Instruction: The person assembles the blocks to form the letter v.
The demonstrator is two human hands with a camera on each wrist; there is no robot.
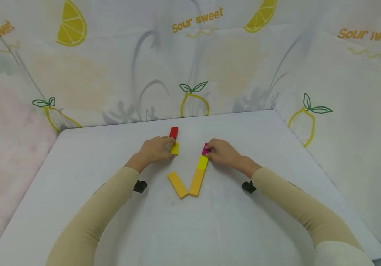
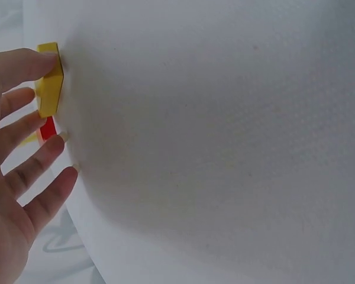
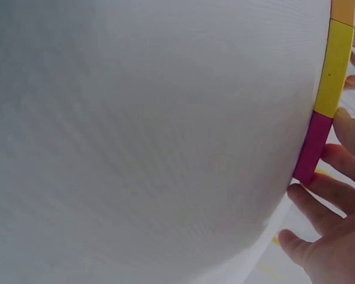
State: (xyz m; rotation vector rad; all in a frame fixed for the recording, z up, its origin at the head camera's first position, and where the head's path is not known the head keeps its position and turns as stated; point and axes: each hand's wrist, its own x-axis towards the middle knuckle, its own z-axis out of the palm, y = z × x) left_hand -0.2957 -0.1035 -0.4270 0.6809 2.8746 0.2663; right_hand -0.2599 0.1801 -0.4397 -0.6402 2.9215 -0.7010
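Note:
My left hand (image 1: 156,148) pinches a yellow block (image 1: 174,149) between thumb and fingers. Just beyond that block lies a red block (image 1: 174,132), partly hidden by the fingers in the left wrist view. With its thumb at the near end and fingers at the far end, my right hand (image 1: 224,152) grips a magenta block (image 3: 313,148). The magenta block touches a second yellow block (image 1: 202,163), which meets a long orange block (image 1: 196,182) in one slanting line. Another orange block (image 1: 178,185) leans the other way, its near end by the first one's, forming a V.
A white-covered table (image 1: 164,232) bears all the blocks. Behind it hangs a white cloth (image 1: 110,74) printed with lemons and lettering. A dark wrist device (image 1: 140,186) shows under the left sleeve, another (image 1: 249,187) under the right.

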